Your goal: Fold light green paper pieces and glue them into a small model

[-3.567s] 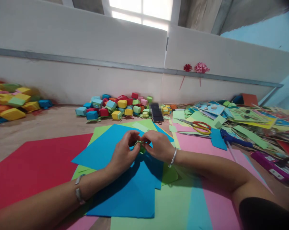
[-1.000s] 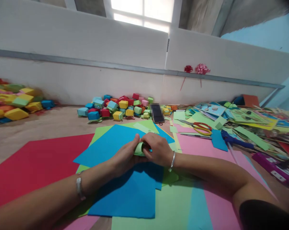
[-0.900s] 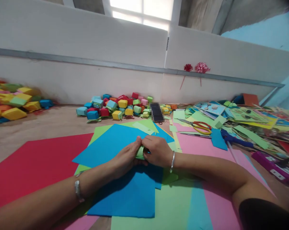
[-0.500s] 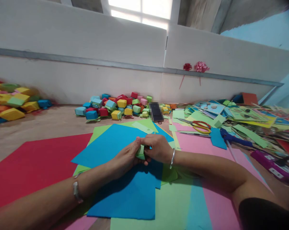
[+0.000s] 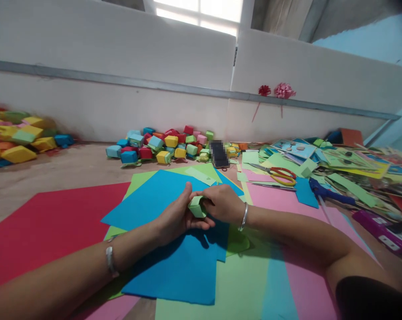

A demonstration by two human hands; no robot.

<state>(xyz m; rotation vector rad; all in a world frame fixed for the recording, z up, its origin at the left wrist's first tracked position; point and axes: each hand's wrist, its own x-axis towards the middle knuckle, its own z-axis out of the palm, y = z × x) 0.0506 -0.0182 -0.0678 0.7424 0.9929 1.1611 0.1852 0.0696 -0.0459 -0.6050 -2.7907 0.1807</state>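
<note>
Both my hands meet over a blue paper sheet (image 5: 174,262) in the middle of the floor. My left hand (image 5: 177,215) cups a small light-green folded paper box (image 5: 197,207) from the left, thumb raised. From the right, my right hand (image 5: 222,203) has its fingers closed on the same box. Each wrist wears a silver bangle. More coloured sheets lie under the blue one: red (image 5: 44,226), green (image 5: 237,284) and pink (image 5: 304,284).
A heap of finished coloured paper boxes (image 5: 161,146) sits by the wall, with a phone (image 5: 218,154) beside it. Another heap (image 5: 17,138) is at far left. Red-handled scissors (image 5: 280,174), a blue glue gun (image 5: 327,193) and paper scraps (image 5: 347,164) crowd the right.
The green paper has gone from a small pinched piece to a box shape. My hands drew together around it, and now the left thumb is lifted off it.
</note>
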